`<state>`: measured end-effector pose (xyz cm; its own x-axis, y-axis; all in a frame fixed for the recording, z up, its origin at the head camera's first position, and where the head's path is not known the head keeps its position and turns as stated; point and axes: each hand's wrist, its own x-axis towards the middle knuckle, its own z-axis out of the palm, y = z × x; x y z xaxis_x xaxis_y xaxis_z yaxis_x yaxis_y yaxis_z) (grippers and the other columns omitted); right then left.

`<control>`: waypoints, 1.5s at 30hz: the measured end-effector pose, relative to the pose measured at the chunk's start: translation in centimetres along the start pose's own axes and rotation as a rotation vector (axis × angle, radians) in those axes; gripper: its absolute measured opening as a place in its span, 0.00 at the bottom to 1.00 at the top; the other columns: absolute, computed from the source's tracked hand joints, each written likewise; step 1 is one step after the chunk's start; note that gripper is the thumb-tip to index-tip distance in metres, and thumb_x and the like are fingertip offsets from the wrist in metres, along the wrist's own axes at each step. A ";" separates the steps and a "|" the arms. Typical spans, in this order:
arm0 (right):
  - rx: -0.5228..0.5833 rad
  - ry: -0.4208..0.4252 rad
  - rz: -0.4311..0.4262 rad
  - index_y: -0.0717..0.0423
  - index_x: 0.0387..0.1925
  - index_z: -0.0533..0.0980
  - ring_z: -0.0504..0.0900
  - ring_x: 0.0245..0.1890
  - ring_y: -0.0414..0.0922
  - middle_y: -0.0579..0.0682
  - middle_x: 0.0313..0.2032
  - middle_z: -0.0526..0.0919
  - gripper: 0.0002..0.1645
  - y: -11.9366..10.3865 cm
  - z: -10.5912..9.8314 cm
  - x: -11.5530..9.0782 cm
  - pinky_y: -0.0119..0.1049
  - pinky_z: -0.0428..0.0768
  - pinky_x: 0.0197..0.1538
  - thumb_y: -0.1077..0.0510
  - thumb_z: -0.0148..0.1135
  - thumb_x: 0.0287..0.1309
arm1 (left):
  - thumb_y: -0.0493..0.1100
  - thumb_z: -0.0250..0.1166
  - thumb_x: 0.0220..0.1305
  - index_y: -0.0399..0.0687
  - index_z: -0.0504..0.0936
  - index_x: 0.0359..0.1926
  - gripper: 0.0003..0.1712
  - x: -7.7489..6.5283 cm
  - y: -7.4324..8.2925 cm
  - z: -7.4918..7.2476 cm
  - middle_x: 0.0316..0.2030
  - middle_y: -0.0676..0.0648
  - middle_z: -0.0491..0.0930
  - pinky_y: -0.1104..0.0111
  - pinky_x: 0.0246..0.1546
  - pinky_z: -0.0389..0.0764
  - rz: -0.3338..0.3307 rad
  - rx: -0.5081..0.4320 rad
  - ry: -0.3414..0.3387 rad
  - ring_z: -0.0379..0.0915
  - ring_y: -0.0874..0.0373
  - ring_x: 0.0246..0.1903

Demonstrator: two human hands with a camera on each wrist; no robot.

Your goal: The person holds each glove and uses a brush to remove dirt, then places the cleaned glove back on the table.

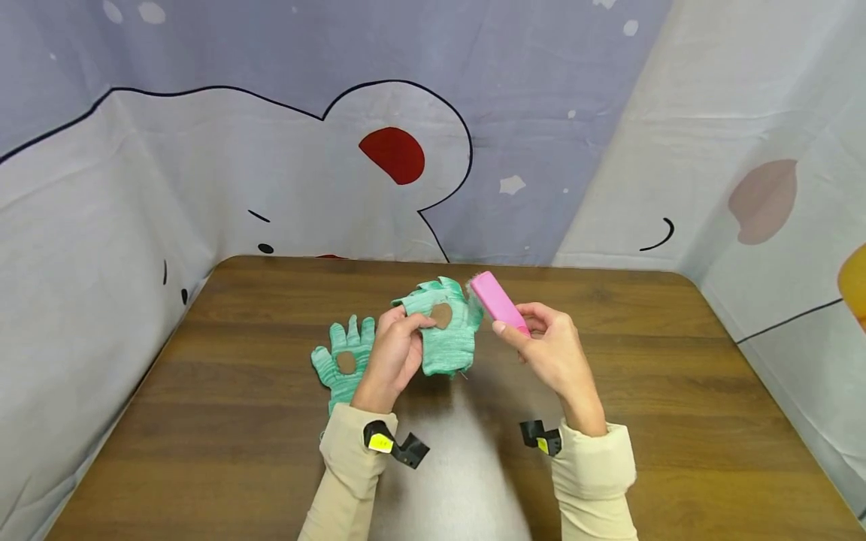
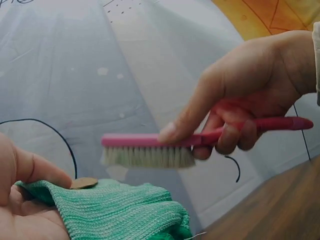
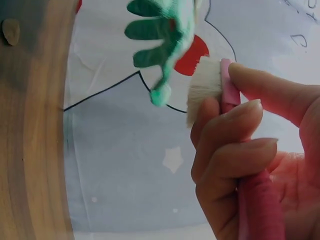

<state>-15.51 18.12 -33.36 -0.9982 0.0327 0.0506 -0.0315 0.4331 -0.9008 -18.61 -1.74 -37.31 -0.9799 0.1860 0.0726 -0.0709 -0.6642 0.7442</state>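
My left hand grips a green knit glove raised over the table, thumb on its upper face beside a round brown patch. The glove's fingers hang down on the far side, as the right wrist view shows. In my right hand is a pink brush, held by its handle with the thumb along its back. Its pale bristles face down and stand a little above the glove in the left wrist view. A second green glove with a similar patch lies flat left of my left hand.
The wooden table runs back to a printed cloth curtain, which also rises along both sides. Black camera mounts sit on both wrists, over beige sleeves.
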 end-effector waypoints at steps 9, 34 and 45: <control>0.085 -0.085 -0.021 0.59 0.45 0.75 0.74 0.18 0.41 0.55 0.31 0.81 0.23 -1.2 0.1 -0.7 0.31 0.73 0.21 0.52 0.68 0.49 | 0.21 0.45 0.53 0.32 0.67 0.38 0.12 0.0 -0.1 0.1 0.39 0.46 0.66 0.72 0.46 0.70 -0.014 0.004 -0.021 0.62 0.58 0.43; 0.043 -0.110 -0.024 0.66 0.44 0.75 0.74 0.19 0.44 0.59 0.31 0.82 0.19 -3.7 2.6 -1.7 0.32 0.73 0.22 0.61 0.66 0.50 | 0.19 0.42 0.56 0.32 0.67 0.41 0.14 0.1 -0.4 0.0 0.42 0.45 0.69 0.71 0.51 0.70 0.023 -0.119 -0.064 0.63 0.58 0.49; 0.032 -0.026 -0.036 0.60 0.43 0.77 0.79 0.23 0.46 0.57 0.31 0.83 0.22 -1.6 2.5 -0.6 0.34 0.76 0.23 0.55 0.71 0.46 | 0.19 0.41 0.57 0.33 0.66 0.36 0.12 0.1 -0.5 0.1 0.39 0.47 0.65 0.71 0.50 0.70 0.015 -0.146 -0.085 0.62 0.60 0.46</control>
<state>-15.00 15.13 -33.02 -0.9974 -0.0058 0.0724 -0.0686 0.4042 -0.9121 -18.71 -1.36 -37.59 -0.9620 0.2322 0.1436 -0.0890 -0.7640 0.6390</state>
